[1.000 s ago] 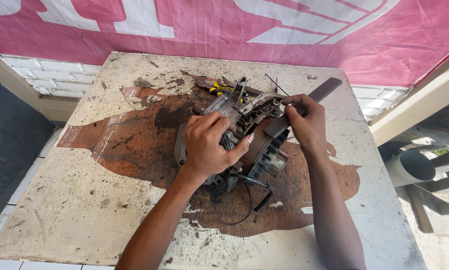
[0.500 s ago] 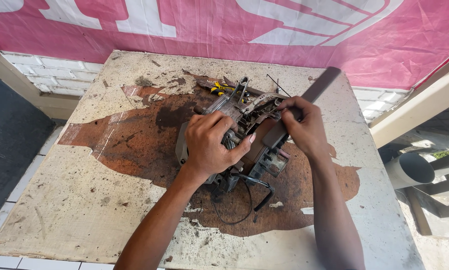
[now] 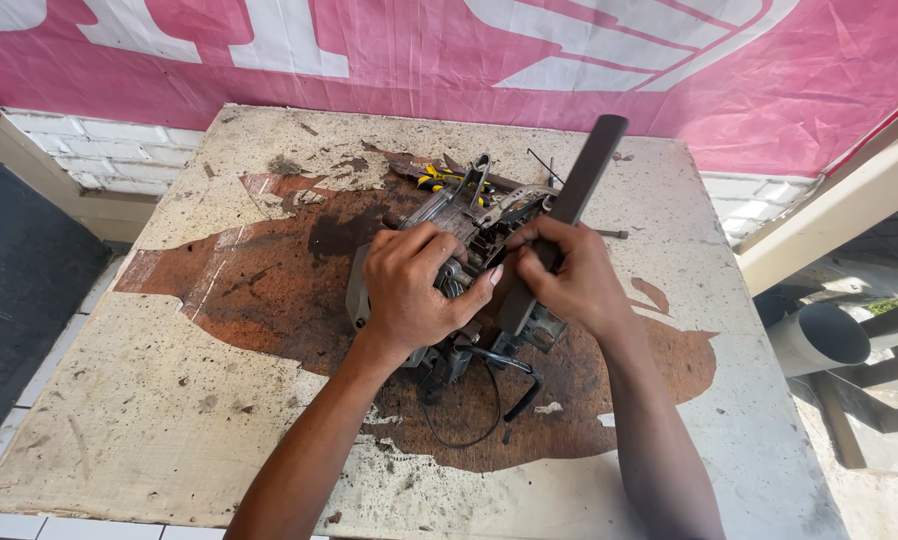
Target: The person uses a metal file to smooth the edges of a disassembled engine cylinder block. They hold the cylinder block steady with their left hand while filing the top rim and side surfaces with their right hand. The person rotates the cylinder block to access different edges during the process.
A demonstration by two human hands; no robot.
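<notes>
Worktop (image 3: 169, 400), stained and peeling, fills frame centre; small engine (image 3: 459, 250) sits at its middle, black cable looping below

Left hand (image 3: 414, 285) clamped over engine top, fingers curled shut, bracing it

Right hand (image 3: 569, 280) closed around dark flat bar (image 3: 579, 185), bar angled up toward upper right, lower end wedged into engine side

Step judged: prying part loose; next calls for firm brace, controlled leverage

Yellow-handled pliers (image 3: 437, 178) behind engine

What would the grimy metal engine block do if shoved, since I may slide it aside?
The grimy metal engine block is probably heavy and stiff, being dense cast metal. It sits broad and low, so tipping seems unlikely. Its thin black cable would likely flop and trail behind.
</notes>
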